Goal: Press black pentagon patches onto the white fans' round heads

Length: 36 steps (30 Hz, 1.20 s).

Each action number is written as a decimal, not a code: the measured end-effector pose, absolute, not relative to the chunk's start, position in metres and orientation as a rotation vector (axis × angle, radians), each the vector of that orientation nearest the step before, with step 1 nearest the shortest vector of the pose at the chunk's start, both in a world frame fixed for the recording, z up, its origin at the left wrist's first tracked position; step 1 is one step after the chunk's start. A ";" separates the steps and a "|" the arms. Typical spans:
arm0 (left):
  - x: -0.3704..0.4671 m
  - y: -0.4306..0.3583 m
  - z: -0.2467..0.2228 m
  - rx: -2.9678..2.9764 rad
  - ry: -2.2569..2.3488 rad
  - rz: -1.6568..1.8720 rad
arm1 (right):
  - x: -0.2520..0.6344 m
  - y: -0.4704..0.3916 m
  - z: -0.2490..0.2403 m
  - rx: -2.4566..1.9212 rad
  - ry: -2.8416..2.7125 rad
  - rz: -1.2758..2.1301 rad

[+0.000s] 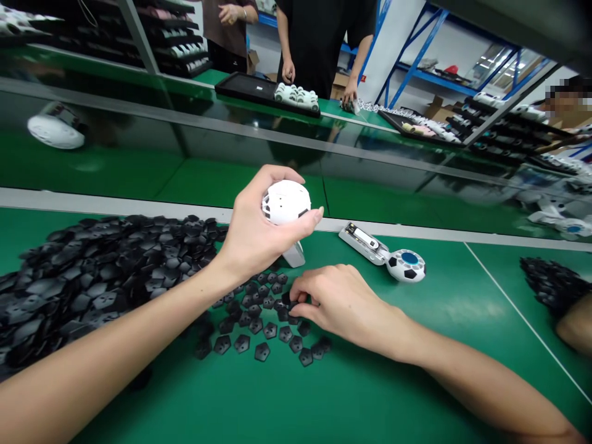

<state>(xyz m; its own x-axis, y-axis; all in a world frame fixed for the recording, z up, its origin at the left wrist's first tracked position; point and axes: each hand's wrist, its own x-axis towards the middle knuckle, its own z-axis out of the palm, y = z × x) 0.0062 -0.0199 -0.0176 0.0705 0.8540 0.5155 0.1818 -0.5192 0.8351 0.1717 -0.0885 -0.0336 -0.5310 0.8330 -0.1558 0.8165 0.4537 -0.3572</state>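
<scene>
My left hand (pixel 259 225) is closed around a white soccer-ball-shaped device (pixel 287 202), raised above the table. A few black patches show at the ball's rim, and part of its white handle sticks out below my palm. Low over the table, my right hand (pixel 340 302) has thumb and fingers pinched on a black pentagon piece (pixel 285 300), partly hidden by the fingertips. Loose black pentagon pieces (pixel 256 325) lie scattered around and below those fingers. To their left rises a large heap of the same pieces (pixel 106 283).
A second soccer-ball device (pixel 407 265) with an opened handle lies right of my hands. Behind the table's pale edge runs a green conveyor belt (pixel 222 185) carrying a white part (pixel 56 129). Co-workers stand across it near a black tray (pixel 250 89). More black pieces (pixel 550 283) lie far right.
</scene>
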 end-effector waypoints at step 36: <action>-0.009 -0.012 -0.008 1.412 0.877 1.035 | 0.200 -0.077 -0.006 -0.514 -1.969 -0.198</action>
<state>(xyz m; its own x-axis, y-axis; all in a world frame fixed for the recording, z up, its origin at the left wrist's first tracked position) -0.0086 -0.0120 -0.0080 0.3388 0.9344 0.1105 -0.0443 -0.1014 0.9939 0.1998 -0.0766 -0.0057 -0.3645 0.2665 0.8923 0.4386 0.8944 -0.0880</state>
